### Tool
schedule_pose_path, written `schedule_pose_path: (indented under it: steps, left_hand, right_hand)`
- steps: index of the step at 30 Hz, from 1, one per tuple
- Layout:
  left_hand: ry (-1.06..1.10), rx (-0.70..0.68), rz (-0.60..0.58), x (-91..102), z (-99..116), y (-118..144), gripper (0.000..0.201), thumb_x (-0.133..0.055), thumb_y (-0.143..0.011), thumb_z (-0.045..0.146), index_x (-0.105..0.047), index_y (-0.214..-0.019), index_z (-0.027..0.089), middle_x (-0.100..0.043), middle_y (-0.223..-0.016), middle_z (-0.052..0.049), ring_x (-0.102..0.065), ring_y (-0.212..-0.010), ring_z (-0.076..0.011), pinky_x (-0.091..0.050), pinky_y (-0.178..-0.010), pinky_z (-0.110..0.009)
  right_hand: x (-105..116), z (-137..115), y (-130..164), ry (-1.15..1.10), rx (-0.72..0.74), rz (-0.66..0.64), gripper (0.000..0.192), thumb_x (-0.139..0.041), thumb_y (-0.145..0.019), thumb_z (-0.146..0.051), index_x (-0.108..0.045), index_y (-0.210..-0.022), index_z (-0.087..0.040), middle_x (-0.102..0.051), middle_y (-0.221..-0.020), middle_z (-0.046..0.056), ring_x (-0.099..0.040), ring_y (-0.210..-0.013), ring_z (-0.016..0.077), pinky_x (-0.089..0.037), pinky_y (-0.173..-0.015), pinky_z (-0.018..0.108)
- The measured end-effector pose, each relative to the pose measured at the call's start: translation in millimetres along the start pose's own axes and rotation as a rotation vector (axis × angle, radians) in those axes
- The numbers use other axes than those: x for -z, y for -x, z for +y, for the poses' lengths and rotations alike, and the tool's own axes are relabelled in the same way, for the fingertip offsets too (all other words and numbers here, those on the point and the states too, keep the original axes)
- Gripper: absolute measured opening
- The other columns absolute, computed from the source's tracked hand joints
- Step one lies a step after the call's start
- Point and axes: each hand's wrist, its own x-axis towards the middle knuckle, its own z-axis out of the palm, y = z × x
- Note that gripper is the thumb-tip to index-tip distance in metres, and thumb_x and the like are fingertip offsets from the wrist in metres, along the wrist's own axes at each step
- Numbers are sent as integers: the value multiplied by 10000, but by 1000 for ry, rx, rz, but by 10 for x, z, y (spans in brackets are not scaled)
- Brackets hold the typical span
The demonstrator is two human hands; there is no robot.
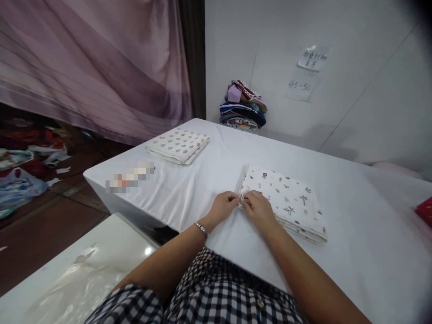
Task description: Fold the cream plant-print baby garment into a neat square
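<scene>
A folded white cloth with small dark prints [286,191] lies on the white-covered table [216,175] in front of me. At its near left corner, my left hand [224,204] pinches the cloth's edge between closed fingers. My right hand [258,207] rests over the same corner, its fingers bent and gripping the fabric right beside the left. What exactly lies between the fingertips is partly hidden. Farther left sits a second folded cloth, white with grey prints [178,145], apart from both hands.
A blurred-out long item [130,177] lies near the table's left edge. Behind the table, folded fabrics [243,108] are stacked by the wall. A white surface with clear plastic [84,279] stands at lower left. A pink curtain [101,58] hangs at left; a red object [424,211] shows at far right.
</scene>
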Motion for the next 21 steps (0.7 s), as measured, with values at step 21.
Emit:
schedule_pose_path:
  steps: [21]
  left_hand:
    - [158,54,53,50,74,1,203,-565,-729,333,-667,-745,158,-633,-688,3,-544,-655,-116,-422,-629,-230]
  right_hand:
    - [4,28,18,-346,-292,91,165,-496,-839,-332,-522,-742,-201,-526,-678,-16,-450,-617,132,-336,-578,255]
